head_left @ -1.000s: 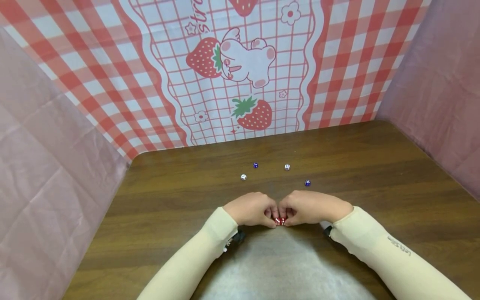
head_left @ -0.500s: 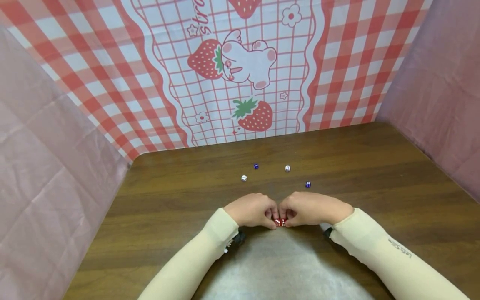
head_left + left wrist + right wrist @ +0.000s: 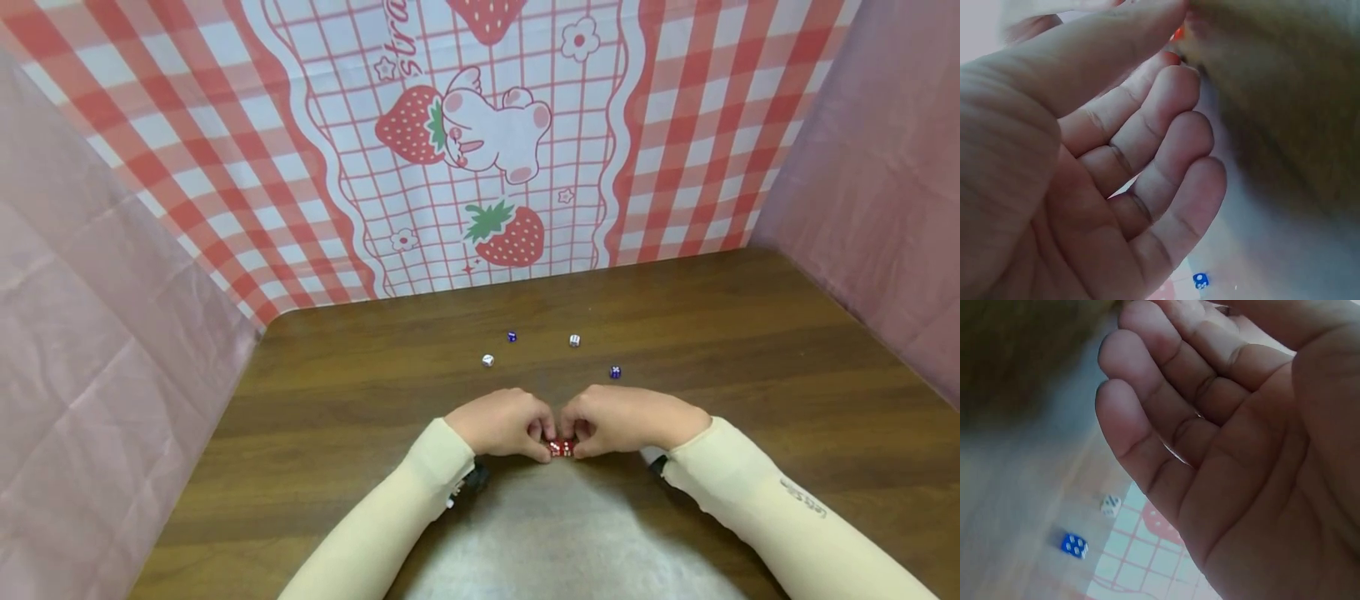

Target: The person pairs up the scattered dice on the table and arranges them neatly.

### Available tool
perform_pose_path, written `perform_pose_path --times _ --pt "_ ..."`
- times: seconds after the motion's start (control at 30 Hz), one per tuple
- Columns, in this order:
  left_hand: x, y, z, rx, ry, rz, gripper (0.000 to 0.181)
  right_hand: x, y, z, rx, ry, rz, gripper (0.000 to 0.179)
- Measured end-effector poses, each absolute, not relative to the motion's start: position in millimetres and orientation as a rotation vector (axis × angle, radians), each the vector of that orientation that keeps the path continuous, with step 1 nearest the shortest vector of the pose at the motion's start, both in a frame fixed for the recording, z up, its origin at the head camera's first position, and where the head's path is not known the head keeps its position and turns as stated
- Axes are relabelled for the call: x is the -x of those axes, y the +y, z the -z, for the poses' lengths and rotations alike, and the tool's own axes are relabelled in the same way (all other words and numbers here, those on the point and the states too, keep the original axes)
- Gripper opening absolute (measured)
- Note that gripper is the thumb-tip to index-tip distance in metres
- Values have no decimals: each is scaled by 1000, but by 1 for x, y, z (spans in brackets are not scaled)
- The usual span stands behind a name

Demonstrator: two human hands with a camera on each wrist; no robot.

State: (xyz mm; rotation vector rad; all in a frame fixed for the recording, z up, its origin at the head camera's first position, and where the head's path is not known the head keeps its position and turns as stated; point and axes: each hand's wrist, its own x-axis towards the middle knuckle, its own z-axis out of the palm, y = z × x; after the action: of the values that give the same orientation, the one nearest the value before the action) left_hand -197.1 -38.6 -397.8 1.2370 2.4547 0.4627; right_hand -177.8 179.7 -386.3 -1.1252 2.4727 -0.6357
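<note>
Two red dice with white pips sit side by side on the wooden table, the left die next to the right die. My left hand pinches the left die between thumb and fingertips. From the other side, my right hand pinches the right one the same way. The fingertips of both hands nearly meet behind the dice. In the left wrist view only a sliver of a red die shows past the thumb. The right wrist view shows the curved fingers, with the red dice out of sight.
Beyond the hands lie a white die and a blue die on the left, another white die and another blue die on the right. A strawberry-print cloth hangs behind the wooden table.
Both hands stay at the red dice almost without moving, and slightly more of the dice shows between the fingertips. The head view has tilted up a little. The other dice stay put.
</note>
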Motion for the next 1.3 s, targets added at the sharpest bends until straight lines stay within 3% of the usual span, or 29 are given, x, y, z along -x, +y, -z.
perform_pose_path --times 0.23,0.97,1.3 --pt "203 -48 391 -1183 2486 -487 18 186 195 376 1070 2564 606 5" --pt "229 -85 380 -915 2838 -648 25 194 221 362 855 2920 575 21" --pt "233 -90 378 -826 2920 -694 28 201 224 370 792 2996 588 19"
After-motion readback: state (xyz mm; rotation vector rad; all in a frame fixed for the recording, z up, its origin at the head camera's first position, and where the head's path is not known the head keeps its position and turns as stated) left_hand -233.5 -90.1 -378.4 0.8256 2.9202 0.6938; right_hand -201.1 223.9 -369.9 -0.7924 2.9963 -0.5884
